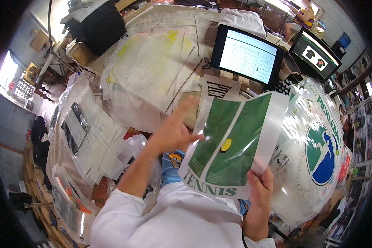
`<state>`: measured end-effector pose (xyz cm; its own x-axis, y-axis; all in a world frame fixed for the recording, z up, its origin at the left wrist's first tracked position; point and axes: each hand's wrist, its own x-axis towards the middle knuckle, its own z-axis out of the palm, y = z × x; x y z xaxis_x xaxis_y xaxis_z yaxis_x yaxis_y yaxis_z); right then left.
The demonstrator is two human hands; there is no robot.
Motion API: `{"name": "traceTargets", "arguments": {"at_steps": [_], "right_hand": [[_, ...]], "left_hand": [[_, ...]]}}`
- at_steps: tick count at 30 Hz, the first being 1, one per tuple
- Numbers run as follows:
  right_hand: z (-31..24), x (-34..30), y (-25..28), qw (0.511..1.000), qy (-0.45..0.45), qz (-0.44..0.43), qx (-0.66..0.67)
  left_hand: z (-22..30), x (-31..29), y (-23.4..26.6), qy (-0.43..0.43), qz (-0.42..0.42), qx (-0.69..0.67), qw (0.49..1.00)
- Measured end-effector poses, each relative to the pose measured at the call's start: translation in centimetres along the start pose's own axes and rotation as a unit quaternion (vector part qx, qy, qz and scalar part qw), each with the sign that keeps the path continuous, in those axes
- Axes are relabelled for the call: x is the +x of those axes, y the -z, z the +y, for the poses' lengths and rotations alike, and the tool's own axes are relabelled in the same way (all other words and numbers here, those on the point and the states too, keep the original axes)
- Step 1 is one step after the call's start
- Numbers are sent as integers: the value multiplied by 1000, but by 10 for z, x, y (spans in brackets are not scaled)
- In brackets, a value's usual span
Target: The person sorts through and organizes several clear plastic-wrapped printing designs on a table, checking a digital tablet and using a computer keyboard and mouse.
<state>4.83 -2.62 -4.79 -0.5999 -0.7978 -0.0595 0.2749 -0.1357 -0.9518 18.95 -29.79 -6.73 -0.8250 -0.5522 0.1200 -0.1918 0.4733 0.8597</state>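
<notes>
My right hand point(260, 188) grips the lower right edge of a printed transfer film sheet point(235, 136), thumb on top. The sheet is tilted in front of me; it carries a green court picture with a white line, a yellow ball and green lettering along the bottom. At its left edge is my left hand point(173, 132), blurred by motion, with fingers spread and one fingertip at or near the film. Whether it touches, I cannot tell. Just behind the held sheet lies a film with dark letters point(221, 89), partly covered by it.
Clear films with a green and blue round print point(320, 155) bulge at the right. Bagged film sheets point(91, 140) pile up at the left. A lit screen point(248, 53), a second monitor point(316, 53) and black cloth point(96, 27) stand farther back. Someone point(304, 16) sits in the background.
</notes>
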Motion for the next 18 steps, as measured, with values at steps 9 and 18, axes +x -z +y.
{"name": "traceTargets", "arguments": {"at_steps": [9, 18], "right_hand": [[-28, -12, -9, 999, -25, -26, 7], [-59, -22, 134, 878, 156, 261, -371]], "left_hand": [[24, -52, -30, -5, 70, -211, 975], [-84, 95, 211, -40, 303, 395, 867]]}}
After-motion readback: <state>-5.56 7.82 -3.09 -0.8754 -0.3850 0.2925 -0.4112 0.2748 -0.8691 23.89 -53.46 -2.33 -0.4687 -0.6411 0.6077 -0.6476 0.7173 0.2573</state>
